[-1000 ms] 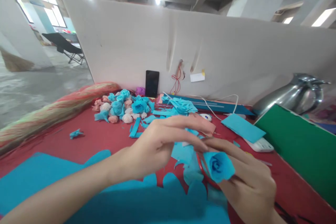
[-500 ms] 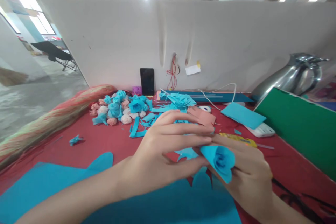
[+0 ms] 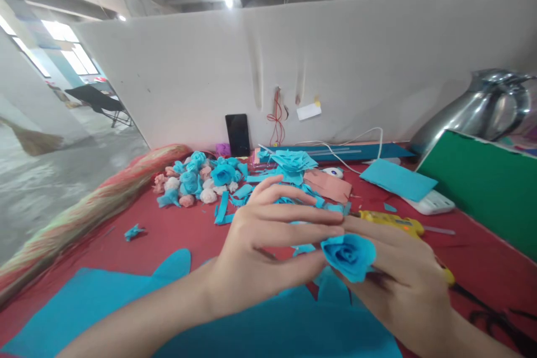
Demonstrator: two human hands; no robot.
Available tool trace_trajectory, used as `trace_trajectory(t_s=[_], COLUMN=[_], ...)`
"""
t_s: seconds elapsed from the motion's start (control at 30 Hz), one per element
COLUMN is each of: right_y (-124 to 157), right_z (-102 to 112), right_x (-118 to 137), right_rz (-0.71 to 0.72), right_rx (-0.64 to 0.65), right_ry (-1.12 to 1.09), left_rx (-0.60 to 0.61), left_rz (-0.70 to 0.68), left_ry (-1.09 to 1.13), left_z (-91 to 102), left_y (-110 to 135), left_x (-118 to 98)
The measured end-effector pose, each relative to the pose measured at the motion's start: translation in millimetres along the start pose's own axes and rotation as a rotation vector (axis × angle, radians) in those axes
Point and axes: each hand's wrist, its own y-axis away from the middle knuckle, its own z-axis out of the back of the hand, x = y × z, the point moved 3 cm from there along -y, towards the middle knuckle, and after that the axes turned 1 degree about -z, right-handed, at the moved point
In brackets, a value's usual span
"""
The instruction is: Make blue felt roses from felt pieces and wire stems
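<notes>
Between my two hands is a blue paper rose (image 3: pixel 349 257), its rolled centre and spread petals turned towards me. My left hand (image 3: pixel 268 243) pinches the rose's left edge, thumb below and fingers above. My right hand (image 3: pixel 403 277) closes around the rose from the right; its fingertips are partly hidden behind my left fingers and the rose. Under both hands lies a large blue paper sheet (image 3: pixel 268 327), with cut rounded petal shapes at its upper edge.
A heap of blue, pink and white paper flowers (image 3: pixel 191 182) lies at the back left. Blue scraps (image 3: pixel 293 162), pink paper (image 3: pixel 329 185) and a yellow glue gun (image 3: pixel 392 222) lie beyond my hands. A phone (image 3: pixel 237 135) leans on the wall. Right: green board (image 3: pixel 482 190), metal jug (image 3: pixel 465 106), black scissors (image 3: pixel 490 316).
The rose has turned from a side-on cone to show its open face, with petals spread wider. My hands stay together around it. The whole view has shifted slightly.
</notes>
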Motion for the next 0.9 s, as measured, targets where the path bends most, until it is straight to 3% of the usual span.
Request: trace_trajectory(t_s=[0.3, 0.53, 0.9], right_y=[3.9, 5.9, 10.5], right_z=[-1.7, -4.4, -5.5], right_x=[-2.7, -3.2, -3.0], right_rz=[-0.063, -0.031, -0.026], right_rx=[0.030, 0.055, 0.023], right_ry=[-0.012, -0.088, -0.033], left_rx=[0.018, 0.041, 0.025], left_rz=[0.071, 0.045, 0.143], left_ry=[0.016, 0.040, 0.051], left_z=[-1.7, 0.3, 1.6], left_y=[0.8, 1.6, 1.6], left_x=[-1.6, -3.7, -1.5])
